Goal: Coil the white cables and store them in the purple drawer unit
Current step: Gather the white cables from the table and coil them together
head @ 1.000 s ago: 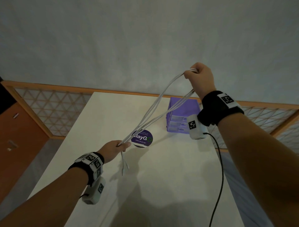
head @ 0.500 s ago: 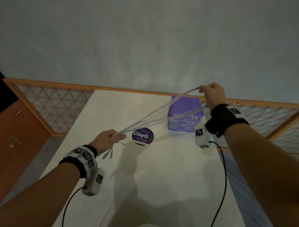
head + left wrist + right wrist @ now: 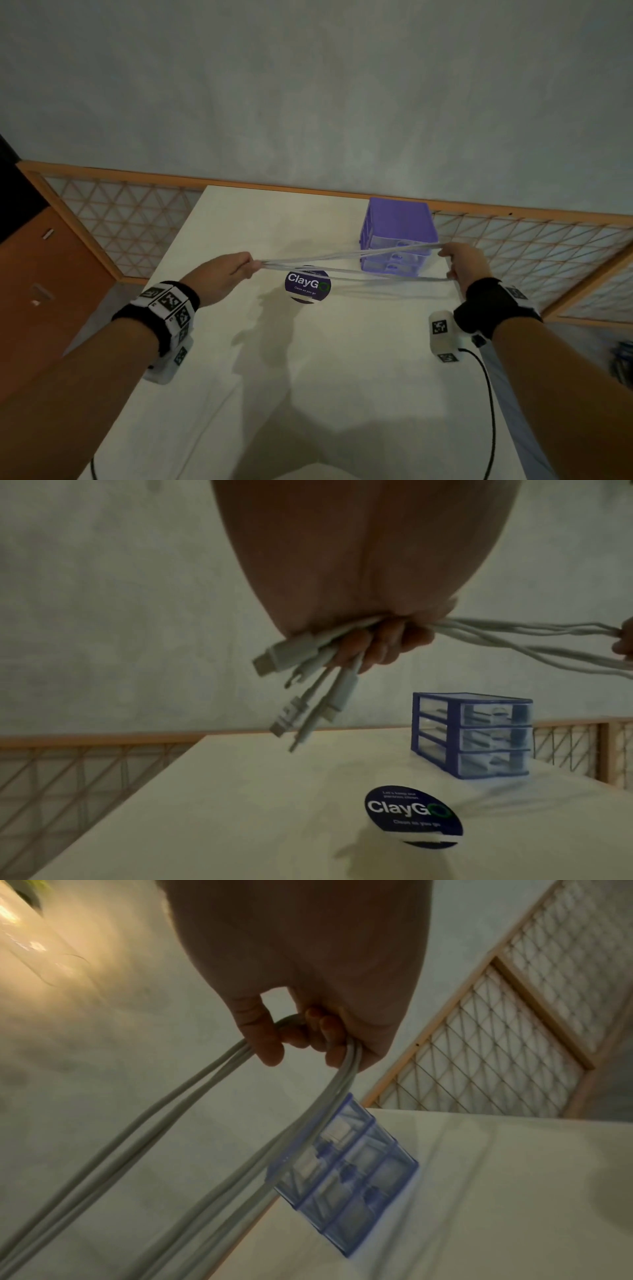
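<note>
Several white cables (image 3: 349, 265) stretch level above the white table (image 3: 308, 377) between my two hands. My left hand (image 3: 229, 274) grips one end of the bundle; in the left wrist view the plugs (image 3: 308, 685) hang out below its curled fingers (image 3: 387, 642). My right hand (image 3: 462, 262) holds the looped far end, with the cables (image 3: 205, 1137) bent round its fingers (image 3: 322, 1034). The purple drawer unit (image 3: 397, 236) stands at the table's back right, behind the cables, its three clear drawers (image 3: 493, 739) pushed in.
A round dark "ClayGo" sticker (image 3: 307, 283) lies on the table under the cables. A wooden lattice screen (image 3: 120, 219) runs behind and beside the table. A grey wall fills the background. Black wrist-camera leads (image 3: 489, 411) hang from both arms.
My right hand has come down from high above the drawer unit to table height. The left hand rose and moved forward. The cables now run level instead of slanting.
</note>
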{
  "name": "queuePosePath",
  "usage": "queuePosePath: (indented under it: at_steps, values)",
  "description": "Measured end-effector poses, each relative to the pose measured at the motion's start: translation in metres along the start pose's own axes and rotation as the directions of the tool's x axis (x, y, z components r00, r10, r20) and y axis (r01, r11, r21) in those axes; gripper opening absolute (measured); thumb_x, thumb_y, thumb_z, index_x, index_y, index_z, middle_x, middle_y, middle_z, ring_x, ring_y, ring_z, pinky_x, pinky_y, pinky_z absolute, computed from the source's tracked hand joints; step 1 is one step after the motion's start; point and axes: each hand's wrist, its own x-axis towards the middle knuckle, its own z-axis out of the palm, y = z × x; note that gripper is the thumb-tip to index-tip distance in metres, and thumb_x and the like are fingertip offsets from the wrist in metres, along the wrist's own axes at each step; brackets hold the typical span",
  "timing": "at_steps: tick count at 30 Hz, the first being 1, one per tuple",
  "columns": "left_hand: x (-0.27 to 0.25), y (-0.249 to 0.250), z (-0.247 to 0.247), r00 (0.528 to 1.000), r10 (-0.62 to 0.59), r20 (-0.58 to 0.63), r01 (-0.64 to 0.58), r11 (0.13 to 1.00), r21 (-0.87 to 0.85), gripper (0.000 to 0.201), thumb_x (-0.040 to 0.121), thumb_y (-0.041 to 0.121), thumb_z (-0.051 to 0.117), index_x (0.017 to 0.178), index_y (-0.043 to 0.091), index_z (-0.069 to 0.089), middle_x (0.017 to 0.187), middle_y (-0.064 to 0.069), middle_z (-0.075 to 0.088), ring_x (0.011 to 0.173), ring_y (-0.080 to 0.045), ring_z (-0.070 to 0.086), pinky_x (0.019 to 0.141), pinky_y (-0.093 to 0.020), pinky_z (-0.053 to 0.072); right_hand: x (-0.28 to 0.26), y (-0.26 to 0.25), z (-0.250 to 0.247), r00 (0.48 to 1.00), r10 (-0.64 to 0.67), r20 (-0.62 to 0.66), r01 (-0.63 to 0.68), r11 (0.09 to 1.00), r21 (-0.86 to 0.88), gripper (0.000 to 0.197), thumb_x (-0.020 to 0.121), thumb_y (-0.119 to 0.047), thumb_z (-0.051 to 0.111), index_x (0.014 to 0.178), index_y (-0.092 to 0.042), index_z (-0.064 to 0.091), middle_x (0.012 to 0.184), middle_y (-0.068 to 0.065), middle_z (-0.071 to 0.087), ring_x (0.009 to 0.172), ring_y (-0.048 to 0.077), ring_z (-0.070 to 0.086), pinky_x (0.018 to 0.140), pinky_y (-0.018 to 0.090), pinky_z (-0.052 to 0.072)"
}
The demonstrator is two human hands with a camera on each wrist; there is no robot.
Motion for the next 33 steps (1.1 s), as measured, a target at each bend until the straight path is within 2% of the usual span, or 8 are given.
queuePosePath:
  at_steps: [6,9,15,19,21,23,27,33]
  values:
    - [0.000,-0.019,-0.001,0.993,0.018,-0.115,0.016,0.959,0.283,0.041,0.096,0.047,0.026,0.077,0.022,0.053,0.059,0.002,0.050,0.060,-0.025,0.051,0.055,-0.032,0.031,-0.014,0.038,0.016,0.960,0.266,0.092,-0.281,0.907,0.315,0.023,0.084,-0.005,0.036,0.064,-0.016,0.036,0.056,0.000,0.026,0.041,0.012,0.025,0.044,0.026,0.030]
    - [-0.004,-0.018,0.003,0.979,-0.024,-0.204,0.105,0.913,0.393,0.044,0.097,0.051,0.019,0.075,0.026,0.048,0.055,0.004,0.052,0.060,-0.018,0.053,0.070,-0.034,0.022,-0.023,0.052,0.024,0.962,0.262,0.077,-0.273,0.915,0.296,0.029,0.090,-0.004,0.032,0.063,-0.014,0.036,0.061,0.004,0.026,0.048,0.016,0.025,0.050,0.031,0.032]
    - [-0.001,-0.007,-0.002,0.969,-0.082,-0.234,0.120,0.981,0.154,0.040,0.100,0.039,0.026,0.085,0.010,0.048,0.056,-0.003,0.045,0.051,-0.023,0.043,0.047,-0.032,0.026,-0.043,0.084,0.045,0.945,0.273,0.182,-0.280,0.960,0.017,0.022,0.097,-0.001,0.038,0.085,-0.004,0.056,0.071,0.006,0.040,0.056,0.021,0.040,0.052,0.027,0.041]
    - [0.004,0.019,-0.008,0.968,-0.029,-0.250,0.061,0.991,0.118,0.041,0.100,0.038,0.028,0.086,0.006,0.048,0.056,-0.001,0.043,0.050,-0.019,0.042,0.046,-0.031,0.026,-0.038,0.089,0.047,0.903,0.338,0.267,-0.138,0.815,-0.563,0.048,0.090,-0.022,0.046,0.136,-0.011,0.044,0.131,0.020,0.047,0.115,0.039,0.050,0.099,0.043,0.043]
    - [0.008,0.034,-0.009,0.971,0.003,-0.240,0.026,0.993,0.114,0.041,0.100,0.040,0.027,0.085,0.008,0.047,0.056,0.000,0.044,0.051,-0.020,0.043,0.047,-0.031,0.028,-0.044,0.063,0.055,0.922,0.242,0.302,0.000,0.781,-0.625,0.073,0.074,-0.033,0.054,0.143,-0.021,0.034,0.144,0.016,0.037,0.126,0.038,0.043,0.107,0.045,0.037]
    - [0.014,0.050,-0.009,0.973,0.043,-0.228,-0.016,0.992,0.122,0.040,0.100,0.041,0.027,0.084,0.010,0.046,0.056,0.000,0.045,0.053,-0.021,0.044,0.050,-0.032,0.030,-0.058,0.024,0.070,0.916,0.024,0.401,0.156,0.899,-0.408,0.086,0.065,-0.030,0.057,0.146,-0.021,0.030,0.149,0.013,0.036,0.134,0.032,0.037,0.111,0.046,0.033]
    - [0.022,0.084,-0.009,0.969,0.155,-0.192,-0.133,0.983,0.123,0.038,0.100,0.041,0.028,0.084,0.011,0.046,0.058,-0.002,0.047,0.056,-0.026,0.046,0.054,-0.036,0.034,-0.090,-0.035,0.114,0.747,-0.311,0.588,0.432,0.899,-0.072,0.092,0.061,-0.045,0.070,0.142,-0.032,0.029,0.144,0.001,0.040,0.132,0.020,0.034,0.109,0.042,0.031]
    - [0.025,0.109,-0.024,0.934,0.227,-0.277,-0.204,0.973,0.107,0.038,0.098,0.044,0.030,0.084,0.013,0.048,0.060,0.002,0.048,0.059,-0.023,0.048,0.059,-0.038,0.039,-0.097,-0.041,0.135,0.813,-0.374,0.445,0.418,0.909,0.001,0.026,0.098,-0.036,0.040,0.098,-0.011,0.047,0.085,0.002,0.059,0.080,0.025,0.057,0.072,0.036,0.048]
